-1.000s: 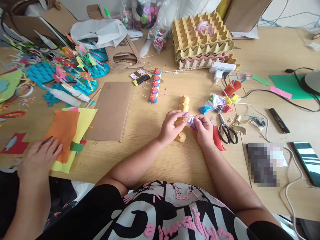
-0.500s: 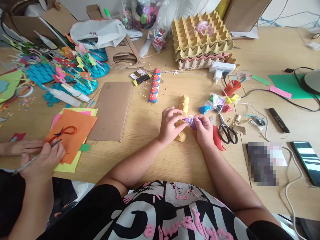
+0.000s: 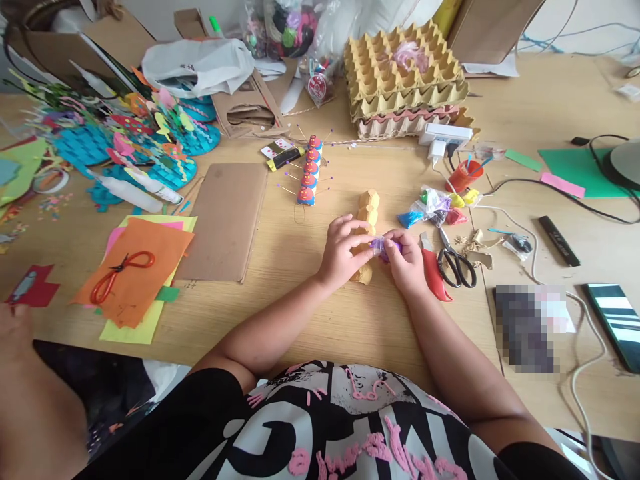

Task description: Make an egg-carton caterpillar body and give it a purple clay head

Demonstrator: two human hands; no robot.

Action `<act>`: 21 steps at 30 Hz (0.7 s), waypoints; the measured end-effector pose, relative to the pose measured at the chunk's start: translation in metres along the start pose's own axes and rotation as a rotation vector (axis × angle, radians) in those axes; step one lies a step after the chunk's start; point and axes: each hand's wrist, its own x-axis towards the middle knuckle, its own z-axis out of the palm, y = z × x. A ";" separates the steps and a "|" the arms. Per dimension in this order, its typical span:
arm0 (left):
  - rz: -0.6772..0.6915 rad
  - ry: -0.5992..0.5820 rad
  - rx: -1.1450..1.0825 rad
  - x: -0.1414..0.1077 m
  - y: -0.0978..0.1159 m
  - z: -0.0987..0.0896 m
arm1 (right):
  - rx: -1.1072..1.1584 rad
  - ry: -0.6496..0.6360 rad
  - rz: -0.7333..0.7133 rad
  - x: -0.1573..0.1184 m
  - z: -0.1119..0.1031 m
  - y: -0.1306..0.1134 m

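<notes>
A small clear plastic bag with purple clay (image 3: 381,247) is pinched between my two hands above the table. My left hand (image 3: 344,252) grips its left end with thumb and forefinger, the other fingers loosely curled. My right hand (image 3: 406,259) closes on the bag's right side. Just behind the hands lies a yellow strip of egg-carton cups (image 3: 369,203), its middle partly hidden by my left hand. Farther back stands a painted row of cups (image 3: 310,172) in blue and red with faces and purple-tipped pins. Black-handled scissors (image 3: 456,263) rest right of my right hand.
Several bags of coloured clay (image 3: 440,205) lie beyond the scissors, near an orange cup (image 3: 465,175). Egg trays (image 3: 405,73) are stacked at the back. Cardboard (image 3: 223,220) and orange paper (image 3: 135,277) with red-handled snips lie left. A co-worker's hand (image 3: 17,333) is at the left edge.
My fingers have shifted slightly on the purple clay bag. The co-worker's hands, one with a pen, have drawn back left from the orange paper, which now lies uncovered.
</notes>
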 end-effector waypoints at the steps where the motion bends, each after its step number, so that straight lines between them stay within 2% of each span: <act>1: 0.000 -0.001 0.009 0.000 0.001 -0.001 | -0.005 -0.011 0.002 0.000 0.000 -0.001; 6: 0.031 0.018 0.047 0.001 0.004 -0.004 | -0.022 -0.023 0.001 -0.001 0.001 -0.002; 9: 0.058 0.058 0.053 0.001 0.005 -0.005 | -0.052 -0.003 -0.007 0.000 0.002 -0.002; 12: 0.036 0.047 0.056 0.002 0.006 -0.005 | -0.094 0.032 -0.020 0.000 0.002 -0.002; 15: -0.017 0.037 0.026 0.002 0.006 -0.004 | -0.107 0.071 -0.031 0.000 0.003 -0.002; 18: -0.093 0.104 -0.095 -0.001 0.007 0.001 | -0.065 0.112 -0.038 0.000 0.005 -0.001; 21: -0.276 0.175 -0.329 -0.004 0.010 0.008 | -0.024 0.145 -0.047 -0.002 0.008 0.000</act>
